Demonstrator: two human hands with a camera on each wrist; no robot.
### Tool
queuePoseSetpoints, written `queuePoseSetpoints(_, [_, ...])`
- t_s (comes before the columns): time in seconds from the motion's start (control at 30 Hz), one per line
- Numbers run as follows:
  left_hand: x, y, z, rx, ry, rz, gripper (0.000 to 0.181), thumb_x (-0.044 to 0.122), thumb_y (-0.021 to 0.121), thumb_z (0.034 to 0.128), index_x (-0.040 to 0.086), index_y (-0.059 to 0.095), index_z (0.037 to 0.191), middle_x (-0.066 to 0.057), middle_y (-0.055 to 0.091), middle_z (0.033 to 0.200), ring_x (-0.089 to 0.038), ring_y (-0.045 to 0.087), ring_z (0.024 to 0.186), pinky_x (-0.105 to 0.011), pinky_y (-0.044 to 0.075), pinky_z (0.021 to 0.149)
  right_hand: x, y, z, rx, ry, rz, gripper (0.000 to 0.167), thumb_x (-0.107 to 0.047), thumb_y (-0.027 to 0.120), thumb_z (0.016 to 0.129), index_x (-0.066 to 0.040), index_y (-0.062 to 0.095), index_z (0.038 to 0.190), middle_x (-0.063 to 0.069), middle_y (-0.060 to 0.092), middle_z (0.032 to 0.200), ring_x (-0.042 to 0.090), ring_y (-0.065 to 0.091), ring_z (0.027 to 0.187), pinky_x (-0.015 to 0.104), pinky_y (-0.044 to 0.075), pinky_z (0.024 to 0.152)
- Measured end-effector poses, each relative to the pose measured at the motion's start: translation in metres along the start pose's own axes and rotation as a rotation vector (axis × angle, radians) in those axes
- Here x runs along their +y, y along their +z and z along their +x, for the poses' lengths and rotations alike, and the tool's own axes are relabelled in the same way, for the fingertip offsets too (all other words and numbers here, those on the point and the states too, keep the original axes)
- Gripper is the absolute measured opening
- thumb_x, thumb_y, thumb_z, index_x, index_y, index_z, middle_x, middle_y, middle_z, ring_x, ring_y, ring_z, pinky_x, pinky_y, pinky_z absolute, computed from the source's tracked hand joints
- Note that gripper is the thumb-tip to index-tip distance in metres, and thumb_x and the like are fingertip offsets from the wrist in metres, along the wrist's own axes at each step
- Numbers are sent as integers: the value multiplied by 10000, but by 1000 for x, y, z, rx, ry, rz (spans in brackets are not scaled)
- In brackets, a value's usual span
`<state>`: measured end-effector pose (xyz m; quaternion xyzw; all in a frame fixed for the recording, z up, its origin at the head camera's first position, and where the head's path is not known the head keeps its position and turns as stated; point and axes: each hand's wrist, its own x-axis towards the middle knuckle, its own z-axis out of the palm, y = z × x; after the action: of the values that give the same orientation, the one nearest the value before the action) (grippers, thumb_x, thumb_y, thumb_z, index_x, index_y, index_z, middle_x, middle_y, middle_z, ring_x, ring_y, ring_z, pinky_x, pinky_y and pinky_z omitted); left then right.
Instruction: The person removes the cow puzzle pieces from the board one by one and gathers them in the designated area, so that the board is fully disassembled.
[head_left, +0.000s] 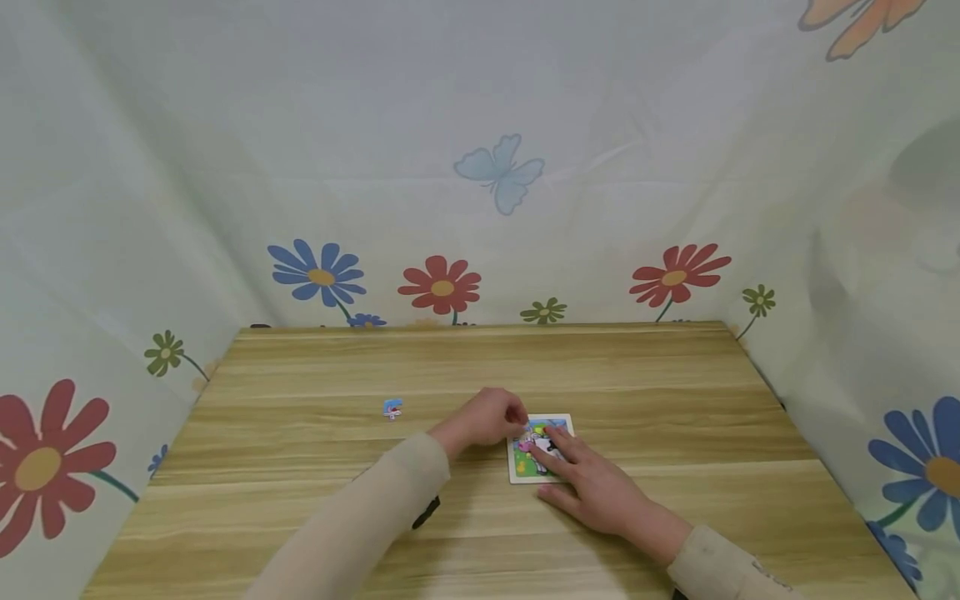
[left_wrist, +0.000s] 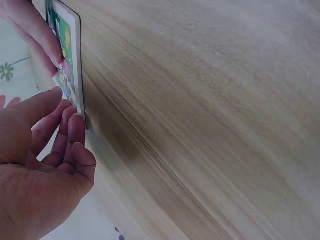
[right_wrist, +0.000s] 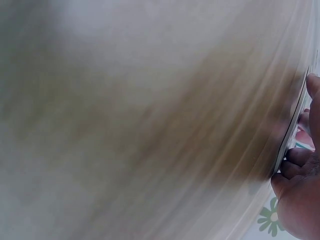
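Observation:
A small square jigsaw puzzle (head_left: 524,469) with a white border and a cow picture lies flat on the table. My left hand (head_left: 491,417) is at its upper left corner, thumb and fingertips curled together in a pinch. What looks like a small pale puzzle piece sits at those fingertips, mostly hidden by them. In the left wrist view the left hand (left_wrist: 47,145) touches the puzzle's edge. My right hand (head_left: 596,487) rests on the right part of the picture with fingers extended. A loose blue and pink puzzle piece (head_left: 392,408) lies on the table, left of the left hand.
The wood-grain table (head_left: 337,367) spreads around the puzzle on all sides. Beyond its back edge hangs a pale cloth (head_left: 375,167) printed with flowers and butterflies, which also runs along both sides.

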<state>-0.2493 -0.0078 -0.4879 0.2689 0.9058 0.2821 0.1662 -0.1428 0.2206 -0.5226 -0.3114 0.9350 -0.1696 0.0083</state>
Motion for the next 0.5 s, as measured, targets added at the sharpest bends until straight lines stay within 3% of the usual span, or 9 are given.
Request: queuePoseSetpoints(0.5, [7, 3, -7, 27, 1, -13, 85, 125, 760, 982, 81, 780, 1052, 34, 681, 913, -126, 588, 853, -314, 514, 851, -2, 0, 0, 8, -8, 10, 624, -500, 595, 1064, -197, 489, 1598, 225, 352, 1671, 452, 405, 1492, 599, 440, 1111])
